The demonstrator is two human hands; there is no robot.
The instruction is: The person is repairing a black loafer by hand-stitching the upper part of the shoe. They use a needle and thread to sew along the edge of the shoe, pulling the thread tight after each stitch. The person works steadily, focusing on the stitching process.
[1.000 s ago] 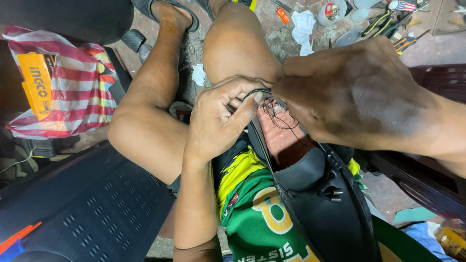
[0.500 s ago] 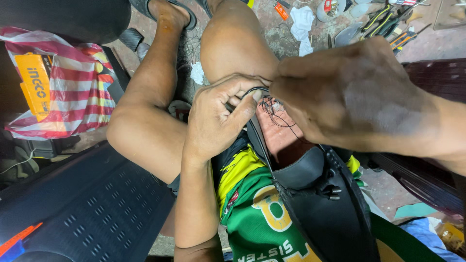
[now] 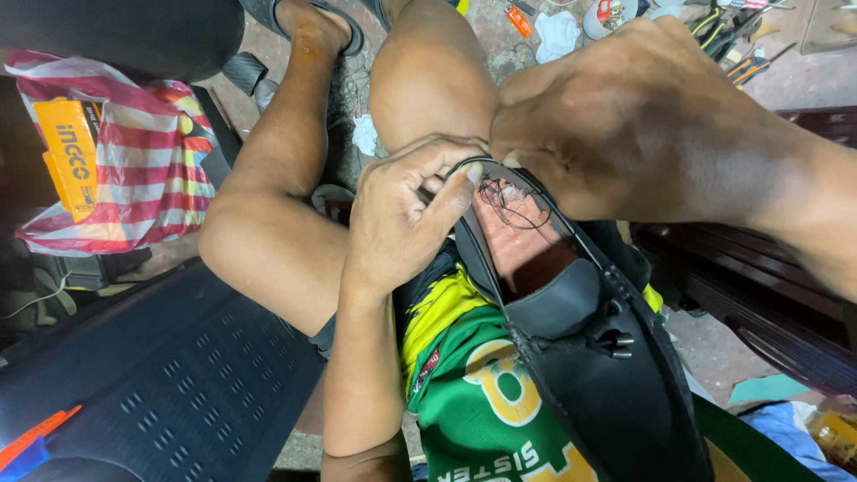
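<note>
A black shoe (image 3: 580,375) lies on the lap, heel end far, between both hands. The right hand (image 3: 625,125) pinches its heel rim, grip tight. The left hand (image 3: 402,223) grips the same rim from the left, fingers curled round black thread (image 3: 504,201) looping inside the shoe.

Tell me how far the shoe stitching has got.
Done: dark thread already lies in loops inside the heel of the black shoe, so some stitches seem placed. In hand: the left hand pinches the heel rim while the right hand works at the same edge. Left: how much rim remains unsewn is hidden by the fingers; the loose loops look untightened.
</note>
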